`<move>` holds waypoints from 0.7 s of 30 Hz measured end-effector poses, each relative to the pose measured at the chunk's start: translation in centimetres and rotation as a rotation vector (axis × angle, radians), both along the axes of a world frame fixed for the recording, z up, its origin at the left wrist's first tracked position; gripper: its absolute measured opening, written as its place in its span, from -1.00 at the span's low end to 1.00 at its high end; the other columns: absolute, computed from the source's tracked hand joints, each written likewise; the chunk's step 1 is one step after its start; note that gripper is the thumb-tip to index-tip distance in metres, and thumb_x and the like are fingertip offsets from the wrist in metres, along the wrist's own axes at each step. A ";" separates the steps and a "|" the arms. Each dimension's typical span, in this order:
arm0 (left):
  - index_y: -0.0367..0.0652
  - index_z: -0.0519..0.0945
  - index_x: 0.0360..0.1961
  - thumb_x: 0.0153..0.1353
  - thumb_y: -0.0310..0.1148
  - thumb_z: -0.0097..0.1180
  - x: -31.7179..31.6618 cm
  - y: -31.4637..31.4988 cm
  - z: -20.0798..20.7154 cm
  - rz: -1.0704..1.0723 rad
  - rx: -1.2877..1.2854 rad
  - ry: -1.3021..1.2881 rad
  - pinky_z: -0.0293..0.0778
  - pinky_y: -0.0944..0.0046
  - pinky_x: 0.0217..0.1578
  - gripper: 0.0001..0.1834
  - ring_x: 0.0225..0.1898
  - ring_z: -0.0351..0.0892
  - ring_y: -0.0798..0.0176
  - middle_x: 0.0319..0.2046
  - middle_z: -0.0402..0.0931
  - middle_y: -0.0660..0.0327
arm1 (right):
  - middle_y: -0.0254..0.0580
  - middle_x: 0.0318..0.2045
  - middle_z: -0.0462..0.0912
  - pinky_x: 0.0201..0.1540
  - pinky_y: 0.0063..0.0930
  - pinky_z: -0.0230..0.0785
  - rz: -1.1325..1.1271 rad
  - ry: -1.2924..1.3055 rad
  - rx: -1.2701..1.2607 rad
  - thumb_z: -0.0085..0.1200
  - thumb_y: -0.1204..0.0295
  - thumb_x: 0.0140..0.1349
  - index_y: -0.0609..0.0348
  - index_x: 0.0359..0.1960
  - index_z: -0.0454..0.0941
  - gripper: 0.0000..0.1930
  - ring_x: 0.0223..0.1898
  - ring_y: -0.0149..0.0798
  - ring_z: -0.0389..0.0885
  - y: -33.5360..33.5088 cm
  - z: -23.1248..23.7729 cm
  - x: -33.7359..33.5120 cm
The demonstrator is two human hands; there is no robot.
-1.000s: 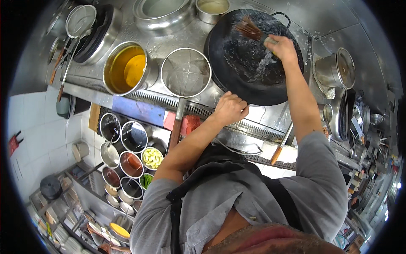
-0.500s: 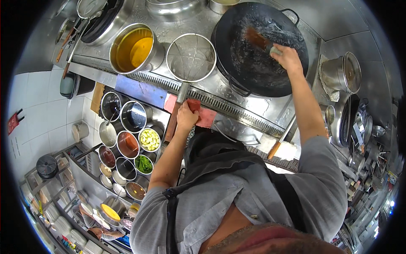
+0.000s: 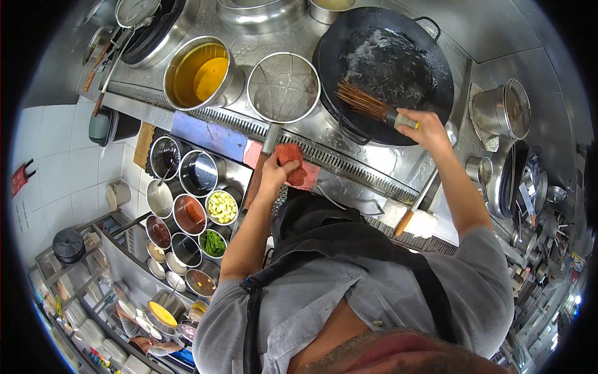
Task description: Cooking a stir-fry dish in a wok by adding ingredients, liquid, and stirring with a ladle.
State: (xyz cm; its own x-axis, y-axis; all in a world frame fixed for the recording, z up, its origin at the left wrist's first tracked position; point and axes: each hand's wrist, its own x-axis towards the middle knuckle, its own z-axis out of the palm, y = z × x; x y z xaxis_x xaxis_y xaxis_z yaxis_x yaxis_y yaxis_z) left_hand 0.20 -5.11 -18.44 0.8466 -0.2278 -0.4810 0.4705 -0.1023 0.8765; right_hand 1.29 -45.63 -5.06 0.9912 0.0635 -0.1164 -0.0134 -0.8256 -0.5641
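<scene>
My right hand [image 3: 425, 128] is closed round the handle of a bamboo wok brush [image 3: 362, 100]. Its brown bristles point left, over the near left side of a big black wok [image 3: 331, 47] with water in its bottom. A folded red cloth [image 3: 290, 159] is in my left hand [image 3: 274, 172], at the stove's front edge. Close to that hand lie a pink cloth [image 3: 309, 177] and the handle of a round wire strainer [image 3: 283, 115], which rests on the stove left of the wok.
A steel pot of yellow liquid [image 3: 232, 80] stands left of the strainer. Several round tins of sauces and chopped greens, one with green pieces [image 3: 222, 206], sit at my left. A wooden-handled ladle [image 3: 405, 222] lies at the right front. Another person's arm [image 3: 144, 343] shows at lower left.
The brush has swung from the wok's upper middle toward its near left side, and my right hand has come nearer. More of the red cloth shows in my left hand.
</scene>
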 end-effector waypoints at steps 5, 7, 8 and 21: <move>-0.24 0.49 -0.05 0.20 -0.37 0.09 4.4 -7.6 5.5 0.074 -0.525 0.278 0.53 0.25 -0.32 -0.70 -0.34 0.59 0.24 -0.26 0.56 0.17 | 0.09 -0.16 0.62 -0.01 -0.26 0.42 -0.264 -0.047 -0.084 0.23 0.23 0.05 0.05 0.01 0.57 -0.55 -0.12 0.08 0.61 1.4 -1.4 5.8; -0.22 0.48 -0.05 0.27 -0.28 0.05 5.8 -9.6 5.9 0.073 -0.421 0.247 0.52 0.27 -0.30 -0.70 -0.28 0.59 0.28 -0.28 0.56 0.19 | 0.10 -0.17 0.62 -0.01 -0.27 0.42 -0.227 -0.099 0.050 0.24 0.21 0.04 0.02 0.02 0.57 -0.54 -0.11 0.08 0.61 1.8 -2.8 3.4; -0.26 0.49 0.00 0.34 -0.07 -0.08 6.0 -10.3 6.6 0.019 -0.204 0.201 0.50 0.18 -0.17 -0.54 -0.16 0.60 0.14 -0.22 0.59 0.08 | 0.08 -0.18 0.64 0.01 -0.29 0.43 -0.190 -0.018 0.089 0.26 0.19 0.03 0.03 0.01 0.58 -0.53 -0.11 0.07 0.61 2.0 -1.5 1.3; -0.22 0.39 -0.14 0.06 -0.58 -0.10 5.7 -16.6 5.0 -0.049 -0.212 0.212 0.48 0.14 -0.70 -0.71 -0.49 0.57 0.14 -0.44 0.49 0.10 | 0.09 -0.19 0.63 0.00 -0.19 0.44 -0.575 -0.248 -0.069 0.28 0.16 0.01 -0.08 0.04 0.57 -0.50 -0.13 0.08 0.61 0.9 -3.9 10.0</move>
